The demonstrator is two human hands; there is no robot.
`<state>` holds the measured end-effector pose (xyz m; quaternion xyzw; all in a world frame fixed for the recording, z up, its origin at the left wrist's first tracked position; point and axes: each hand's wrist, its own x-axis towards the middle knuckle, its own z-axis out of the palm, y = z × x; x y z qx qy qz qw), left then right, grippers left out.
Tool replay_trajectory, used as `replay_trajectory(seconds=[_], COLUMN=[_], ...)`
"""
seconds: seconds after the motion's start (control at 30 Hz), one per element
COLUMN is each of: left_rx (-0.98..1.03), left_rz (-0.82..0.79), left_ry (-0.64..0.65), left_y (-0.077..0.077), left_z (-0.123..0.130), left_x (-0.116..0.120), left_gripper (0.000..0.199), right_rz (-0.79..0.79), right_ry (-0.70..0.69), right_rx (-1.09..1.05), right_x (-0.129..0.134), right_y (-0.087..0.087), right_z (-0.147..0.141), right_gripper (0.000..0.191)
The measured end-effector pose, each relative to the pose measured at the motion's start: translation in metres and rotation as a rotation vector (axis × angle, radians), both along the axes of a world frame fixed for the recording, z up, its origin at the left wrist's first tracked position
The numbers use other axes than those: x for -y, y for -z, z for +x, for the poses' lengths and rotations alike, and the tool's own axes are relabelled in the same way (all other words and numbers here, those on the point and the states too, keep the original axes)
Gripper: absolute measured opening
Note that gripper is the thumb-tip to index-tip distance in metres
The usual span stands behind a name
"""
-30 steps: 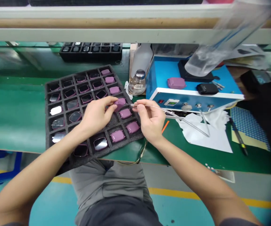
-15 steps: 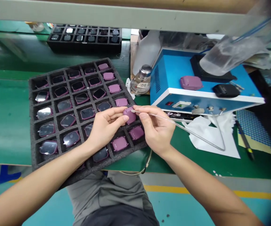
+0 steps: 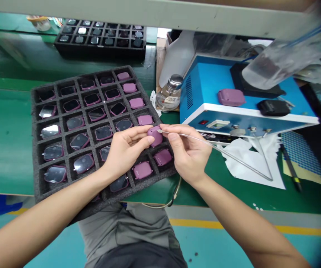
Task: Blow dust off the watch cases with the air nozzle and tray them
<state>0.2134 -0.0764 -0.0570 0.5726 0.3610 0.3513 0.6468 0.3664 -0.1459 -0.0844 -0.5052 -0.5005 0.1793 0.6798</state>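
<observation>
Between the thumb and fingers of my left hand [image 3: 132, 147] is a purple watch case [image 3: 156, 136], held over the right side of a black foam tray [image 3: 34, 149]. My right hand [image 3: 191, 150] pinches the end of a thin clear tube [image 3: 233, 154]. The tube's pale tip meets the upper edge of the case; whether it enters an opening is too small to tell. Purple-framed watches with dark screens [image 3: 103, 132] fill most tray cells. Along the right column, purple cases [image 3: 143, 170] lie with plain faces up.
A blue box-shaped machine [image 3: 205, 82] with front fittings stands at right, a loose purple case [image 3: 231, 97] and a black one [image 3: 273, 107] on top. Beside it are a glass bottle [image 3: 170, 95] and white paper [image 3: 249, 167]. Another watch tray [image 3: 100, 52] sits behind. A shelf edge [image 3: 149, 16] crosses above.
The view has shifted slightly, so the machine appears a little further right. Both hands keep their grip, with the tube tip still against the watch case.
</observation>
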Motion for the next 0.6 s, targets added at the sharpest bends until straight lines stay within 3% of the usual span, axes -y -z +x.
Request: replay_trajectory(seconds=[0.6], left_rx=[-0.061], left_rz=[0.109], left_ry=[-0.021], left_y=[0.001], left_z=[-0.0003], left_x=[-0.0018], left_gripper=[0.039], right_rz=[0.005], right_ry=[-0.031], right_rx=[-0.02], right_x=[-0.0007], right_y=[0.0], right_z=[0.0012], right_gripper=[0.011])
